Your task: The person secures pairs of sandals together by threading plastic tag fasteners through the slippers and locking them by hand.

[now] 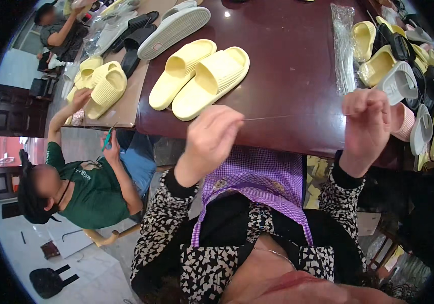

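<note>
A thin, pale strand runs nearly level between my two raised hands, over the near edge of the table. My left hand is closed, with thumb and fingertips pinched on the strand's left end. On the other side, my right hand has its fingers curled in, pinching toward the right end, which is too fine to follow. Just beyond my left hand lies a pair of yellow slides: the left slide and the right slide, side by side with soles down. Neither hand visibly touches them.
Beyond my right hand are a bundle of clear strands in plastic and a heap of mixed slides. Grey slides lie at the far left of the dark red table. A co-worker in green holds a teal-handled tool.
</note>
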